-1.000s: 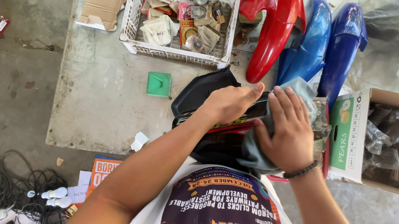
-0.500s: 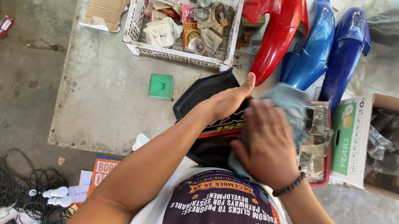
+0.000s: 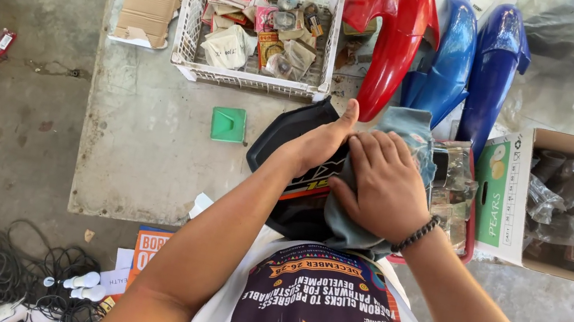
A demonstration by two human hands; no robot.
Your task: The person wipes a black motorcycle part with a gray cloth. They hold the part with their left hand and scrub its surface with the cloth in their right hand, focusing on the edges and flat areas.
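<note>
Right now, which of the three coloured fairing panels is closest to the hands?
The red panel; its lower tip ends just above the left hand, while both blue panels lie farther right.

A soft grey-blue cloth rag (image 3: 393, 136) is lying on the black plastic panel (image 3: 291, 138), glossy red (image 3: 395, 39) and blue plastic fairings (image 3: 495, 72) are gleaming, and the rough concrete table (image 3: 141, 143) is looking matt.

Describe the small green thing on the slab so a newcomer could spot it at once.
Start at the grey slab on the floor, and find the white wire basket of packets at its far edge. Just in front of the basket's near rim lies the green piece, lying apart from the black panel under the hands. It is the only green, square, flat thing lying alone on bare slab.
</note>
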